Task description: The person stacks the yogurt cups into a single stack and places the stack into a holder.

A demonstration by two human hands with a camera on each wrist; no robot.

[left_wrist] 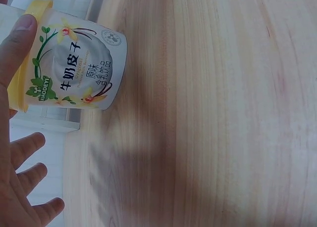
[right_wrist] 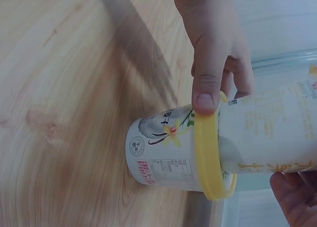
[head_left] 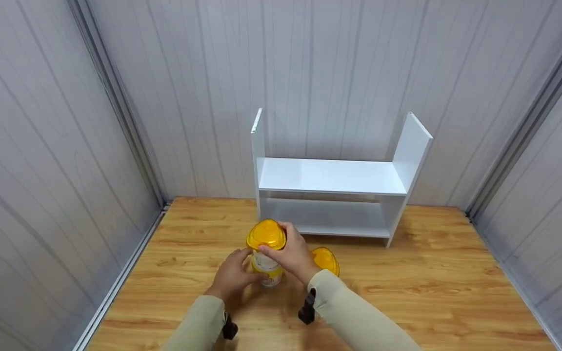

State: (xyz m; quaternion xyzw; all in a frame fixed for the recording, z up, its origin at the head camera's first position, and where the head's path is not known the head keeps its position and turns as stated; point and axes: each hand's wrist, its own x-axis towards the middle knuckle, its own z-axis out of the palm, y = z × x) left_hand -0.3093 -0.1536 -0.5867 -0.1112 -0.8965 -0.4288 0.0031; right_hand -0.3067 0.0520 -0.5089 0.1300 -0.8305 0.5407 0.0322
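A white paper cup [left_wrist: 109, 54] with flower pictures and a yellow rim [right_wrist: 210, 158] stands upright on the table. My left hand [head_left: 231, 275] pinches its rim, the thumb [left_wrist: 17, 41] on the near side and the other fingers spread out. Upright on top of this cup is a second white cup [right_wrist: 272, 125] with yellow lettering, its lower end at the yellow rim. It wears a clear yellow lid [head_left: 266, 235]. My right hand [head_left: 294, 253] grips that upper cup just under the lid, with the thumb in front.
Another yellow lid-like piece [head_left: 326, 261] shows behind my right wrist, partly hidden. A white two-tier shelf [head_left: 332, 176] stands behind the cups, against the back wall [head_left: 334, 73]. Panel walls close in the wooden table [head_left: 408, 292] on both sides.
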